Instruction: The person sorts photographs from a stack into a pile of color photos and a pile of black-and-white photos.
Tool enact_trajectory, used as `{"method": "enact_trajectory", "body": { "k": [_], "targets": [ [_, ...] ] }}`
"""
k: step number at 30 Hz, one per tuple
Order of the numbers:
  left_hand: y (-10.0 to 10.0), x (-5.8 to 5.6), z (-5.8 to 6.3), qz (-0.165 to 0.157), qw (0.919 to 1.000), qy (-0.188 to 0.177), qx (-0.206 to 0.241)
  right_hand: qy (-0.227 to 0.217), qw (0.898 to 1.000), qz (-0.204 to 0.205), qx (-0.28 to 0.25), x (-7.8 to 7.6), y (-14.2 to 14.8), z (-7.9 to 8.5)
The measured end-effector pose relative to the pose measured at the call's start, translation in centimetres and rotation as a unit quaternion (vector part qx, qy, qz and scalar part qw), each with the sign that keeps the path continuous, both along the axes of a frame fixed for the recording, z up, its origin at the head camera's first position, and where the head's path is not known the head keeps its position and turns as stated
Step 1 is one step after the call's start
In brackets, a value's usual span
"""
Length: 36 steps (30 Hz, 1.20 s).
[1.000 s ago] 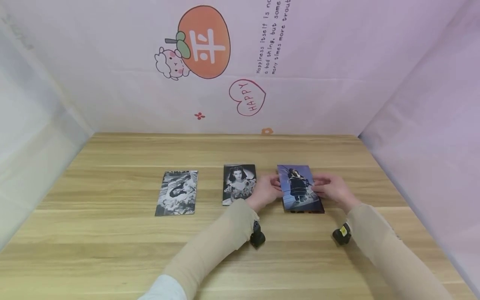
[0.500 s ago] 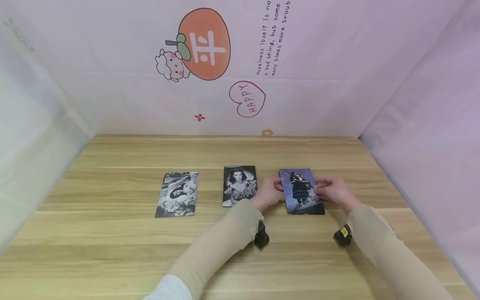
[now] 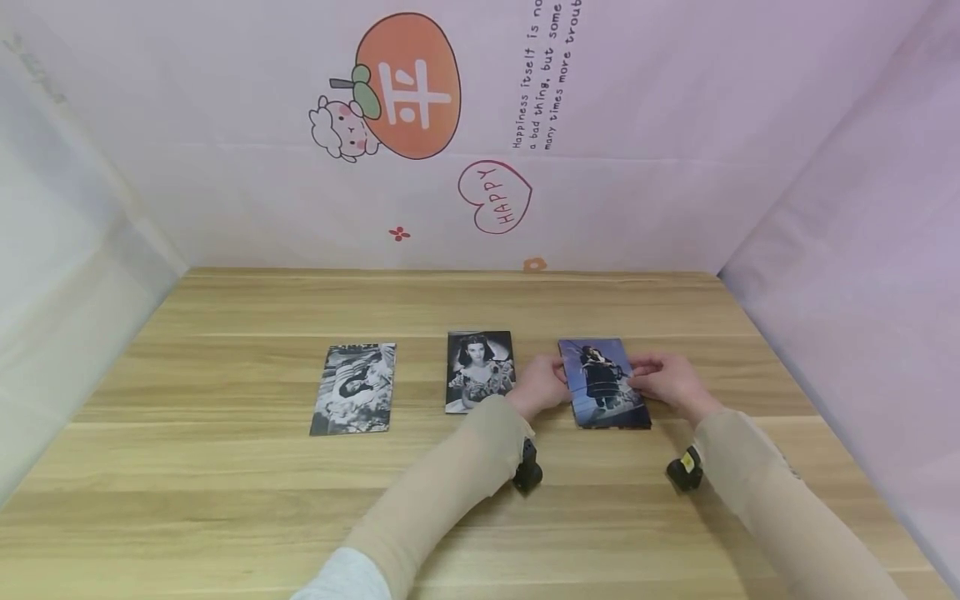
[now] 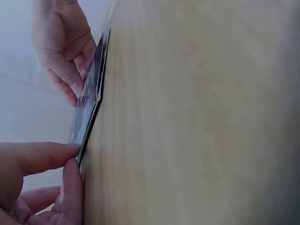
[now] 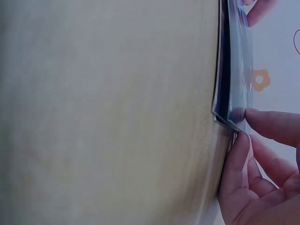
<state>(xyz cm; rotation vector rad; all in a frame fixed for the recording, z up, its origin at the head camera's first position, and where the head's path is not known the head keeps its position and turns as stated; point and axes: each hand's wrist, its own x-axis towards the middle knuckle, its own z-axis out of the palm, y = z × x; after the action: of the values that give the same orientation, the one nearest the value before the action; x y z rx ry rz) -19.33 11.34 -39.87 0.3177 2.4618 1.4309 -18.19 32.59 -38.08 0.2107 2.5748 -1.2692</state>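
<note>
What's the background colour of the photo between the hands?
Bluish-purple on the photo, clearest in the head view.

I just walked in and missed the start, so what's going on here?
Someone's left hand and right hand are holding a blue photo card by opposite side edges. The wrist views show more than one layer there, so it seems to be stacked. A black-and-white portrait and, farther left, another black-and-white photo lie on the wooden table.
</note>
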Motion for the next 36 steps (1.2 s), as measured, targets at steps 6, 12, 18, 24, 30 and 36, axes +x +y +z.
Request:
{"method": "enact_trajectory", "body": {
  "k": [6, 12, 18, 24, 30, 36],
  "targets": [
    [0.2, -0.1, -0.3, 0.000, 0.9999, 0.010, -0.007, 0.002, 1.000, -0.003, 0.014, -0.1, 0.0, -0.2],
    [0.2, 0.1, -0.2, 0.001, 0.9999, 0.013, 0.001, 0.005, 0.999, -0.001, 0.036, -0.1, -0.1, -0.1],
    [0.0, 0.5, 0.2, 0.003, 0.9999, 0.003, 0.011, 0.009, 0.999, 0.011, 0.052, 0.1, -0.2, 0.1],
    [-0.2, 0.6, 0.4, -0.001, 0.9989, -0.027, 0.037, -0.013, 1.000, 0.004, -0.007, 0.3, 0.1, 0.3],
    [-0.4, 0.3, 0.6, -0.014, 0.9957, -0.067, 0.064, -0.018, 0.999, 0.005, -0.037, 0.1, 0.5, 0.8],
    [-0.8, 0.1, 1.2, -0.033, 0.9913, -0.106, 0.070, 0.006, 1.000, 0.025, 0.004, 0.1, -0.2, 2.3]
  ]
}}
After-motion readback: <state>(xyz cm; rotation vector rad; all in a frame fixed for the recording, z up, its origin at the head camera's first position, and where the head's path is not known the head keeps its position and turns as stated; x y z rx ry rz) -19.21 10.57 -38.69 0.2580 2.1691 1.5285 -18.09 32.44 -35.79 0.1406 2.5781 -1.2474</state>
